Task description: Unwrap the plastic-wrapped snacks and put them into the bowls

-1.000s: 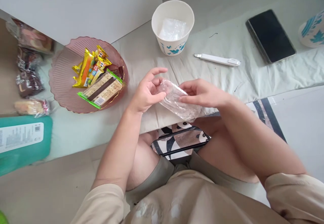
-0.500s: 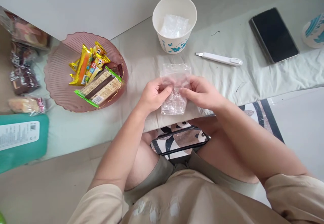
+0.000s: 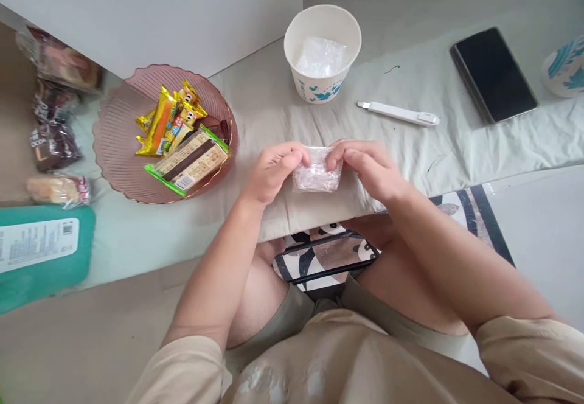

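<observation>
Here, clear plastic wrapper (image 3: pixel 317 176) pinched between both hands' closed fingers (image 3: pixel 298 158).

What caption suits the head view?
Both hands, left hand and right hand, pinch a folded clear plastic wrapper beside a pink snack plate.

Clear plastic wrapper (image 3: pixel 317 176) — crumpled, folded small — on pale cloth (image 3: pixel 274 112).

Both bare forearms reach forward from beige sleeves and converge in front of the body. The left hand (image 3: pixel 274 171) is curled, knuckles up, fingertips pinched inward. The right hand (image 3: pixel 370 168) mirrors it, fingers bent down and pinching, the two hands close together.
</observation>
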### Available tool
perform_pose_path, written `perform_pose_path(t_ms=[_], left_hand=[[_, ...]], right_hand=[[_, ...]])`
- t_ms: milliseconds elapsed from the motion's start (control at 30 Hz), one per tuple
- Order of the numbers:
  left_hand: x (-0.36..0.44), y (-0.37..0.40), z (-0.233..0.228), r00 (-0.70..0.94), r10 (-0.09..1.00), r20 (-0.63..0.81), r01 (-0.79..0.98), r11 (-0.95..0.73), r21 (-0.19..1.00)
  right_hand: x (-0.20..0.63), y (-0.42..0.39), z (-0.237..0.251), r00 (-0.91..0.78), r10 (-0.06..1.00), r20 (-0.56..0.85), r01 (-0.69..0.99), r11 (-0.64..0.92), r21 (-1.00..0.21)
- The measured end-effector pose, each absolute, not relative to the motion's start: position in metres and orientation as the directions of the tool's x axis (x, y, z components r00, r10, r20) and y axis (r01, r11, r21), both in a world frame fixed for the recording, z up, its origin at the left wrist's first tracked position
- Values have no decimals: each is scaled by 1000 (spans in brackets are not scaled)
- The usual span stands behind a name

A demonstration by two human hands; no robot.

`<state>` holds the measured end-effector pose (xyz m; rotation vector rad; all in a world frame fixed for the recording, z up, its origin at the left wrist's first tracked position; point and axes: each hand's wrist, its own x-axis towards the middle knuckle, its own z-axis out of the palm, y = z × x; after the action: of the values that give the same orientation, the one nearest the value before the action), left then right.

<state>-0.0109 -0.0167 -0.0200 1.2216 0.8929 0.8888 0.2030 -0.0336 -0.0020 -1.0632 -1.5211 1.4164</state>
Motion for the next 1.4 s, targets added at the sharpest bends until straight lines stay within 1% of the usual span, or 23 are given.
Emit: perform_pose_path(t_ms=[67,100,167,233,300,367,467,533,633,667,700,767,833,867,900,933,967,1033,1100,1133,1200,1300,1400], left_hand=[[-7,-17,-20,309,949,-58,-68,83,994],[-5,-17,-19,279,958,-65,-90,94,992],[0,-18,-17,264,958,-115,-151,159,976],[3,-19,-16,282,941,-186,-176,241,954],[4,-20,-15,287,929,-232,-149,282,948],[2,-22,-14,237,950,-204,-102,233,967],[-4,-24,-4,93,995,-24,50,19,999],[-4,-20,12,11,989,148,224,-146,964],[8,5,49,-20,917,399,492,-339,802],[17,19,62,11,893,450,569,-375,732],[26,35,74,67,883,465,646,-393,654],[48,71,93,229,893,387,797,-400,453],[69,104,102,311,936,164,915,-341,217],[77,117,103,305,951,44,943,-308,125],[84,127,104,296,953,-57,953,-291,91],[89,135,105,287,942,-175,958,-279,71],[92,140,106,281,917,-284,960,-270,77],[95,146,110,280,840,-464,960,-247,132],[96,150,115,281,781,-558,959,-204,198],[97,153,116,280,767,-577,958,-187,217],[98,159,115,292,755,-588,955,-200,218],[100,167,101,340,741,-579,939,-300,168],[101,168,80,361,777,-516,932,-327,159]], right_hand=[[198,-34,-7,-305,952,5,96,36,-995],[195,-35,-9,-281,960,-4,90,23,-996],[190,-36,-11,-242,970,1,45,12,-999],[187,-36,-11,-209,977,46,13,50,-999],[186,-35,-9,-172,980,98,-5,98,-995],[188,-33,-7,-123,984,126,-49,120,-992],[195,-27,-6,-33,995,97,-116,93,-989],[199,-22,-6,20,998,67,-112,69,-991],[204,-14,-6,71,995,70,-81,76,-994],[206,-11,-7,84,993,77,-70,83,-994],[206,-9,-7,97,992,80,-59,86,-995],[208,-5,-7,116,990,74,-39,79,-996],[209,-2,-8,135,989,64,-29,68,-997],[210,0,-8,145,988,62,-27,67,-997],[212,0,-8,153,986,60,-28,65,-997],[213,1,-8,161,985,58,-31,64,-997],[215,1,-7,165,985,55,-34,62,-998],[218,2,-6,163,986,45,-38,52,-998],[219,2,-4,157,987,35,-38,41,-998],[219,3,-4,153,988,30,-39,37,-999],[217,3,-2,150,988,24,-47,32,-998],[214,4,-1,151,988,10,-64,20,-998],[212,4,1,153,988,-7,-68,4,-998]])
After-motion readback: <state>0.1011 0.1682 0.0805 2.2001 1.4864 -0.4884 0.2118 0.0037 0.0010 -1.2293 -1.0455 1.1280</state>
